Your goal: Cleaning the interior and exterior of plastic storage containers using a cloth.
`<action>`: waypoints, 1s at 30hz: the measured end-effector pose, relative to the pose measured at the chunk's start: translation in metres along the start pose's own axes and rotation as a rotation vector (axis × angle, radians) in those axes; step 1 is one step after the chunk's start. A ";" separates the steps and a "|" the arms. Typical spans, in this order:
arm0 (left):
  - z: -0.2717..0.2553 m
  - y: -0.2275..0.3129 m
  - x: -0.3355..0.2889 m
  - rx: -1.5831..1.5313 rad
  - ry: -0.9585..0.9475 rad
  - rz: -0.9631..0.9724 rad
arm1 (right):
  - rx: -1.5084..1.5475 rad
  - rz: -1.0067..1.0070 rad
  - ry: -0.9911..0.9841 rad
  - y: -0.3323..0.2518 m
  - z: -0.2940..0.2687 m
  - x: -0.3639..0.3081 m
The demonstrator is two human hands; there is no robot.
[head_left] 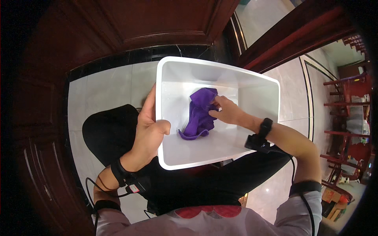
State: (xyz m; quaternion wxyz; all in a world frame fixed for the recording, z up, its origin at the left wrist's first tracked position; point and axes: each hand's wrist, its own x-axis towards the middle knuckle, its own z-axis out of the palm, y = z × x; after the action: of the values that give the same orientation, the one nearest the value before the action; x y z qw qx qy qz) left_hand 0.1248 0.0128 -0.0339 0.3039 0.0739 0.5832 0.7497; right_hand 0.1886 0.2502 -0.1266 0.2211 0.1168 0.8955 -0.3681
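Observation:
A white rectangular plastic bin (252,98) is held up over my lap, its open top facing me. My left hand (150,124) grips its left rim, with the thumb over the edge and the fingers along the outer wall. Inside lies a crumpled purple cloth (199,114), bunched against the bin's inner surface. My right hand (228,111) reaches into the bin and pinches the cloth at its right side between thumb and fingers. The lower left end of the cloth curls loosely on the white plastic.
Dark wood panelled doors (157,21) stand ahead and at the left. Pale floor tiles (106,84) with black borders surround me. At the far right are red-brown wooden furniture (346,104) and a cardboard box (330,196). Black cables run from bands on both my arms.

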 end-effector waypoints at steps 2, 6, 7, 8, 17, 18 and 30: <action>0.006 0.005 -0.005 -0.005 -0.015 -0.011 | -0.079 0.021 0.027 0.012 0.016 0.003; 0.008 -0.007 -0.011 -0.002 -0.018 0.003 | -0.217 0.037 0.179 0.011 0.043 0.024; 0.008 -0.009 -0.011 -0.002 -0.010 -0.001 | -0.241 0.114 0.088 0.001 0.048 0.030; 0.009 -0.011 -0.011 -0.007 -0.011 -0.005 | -0.343 -0.026 0.143 -0.001 0.062 0.037; -0.006 -0.017 -0.007 0.059 0.047 -0.087 | -0.538 -0.695 -0.507 -0.027 0.068 0.037; -0.005 -0.015 -0.007 0.046 0.038 -0.093 | -0.657 -0.796 -0.507 0.005 0.077 0.037; -0.008 -0.034 -0.004 0.071 -0.059 -0.026 | -0.092 -0.599 0.096 -0.051 0.052 0.060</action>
State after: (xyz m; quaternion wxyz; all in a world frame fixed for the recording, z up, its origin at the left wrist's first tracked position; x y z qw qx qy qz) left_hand 0.1371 0.0083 -0.0662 0.3277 0.0992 0.6011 0.7221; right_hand 0.1333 0.1801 -0.1572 0.0652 -0.1455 0.9152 -0.3700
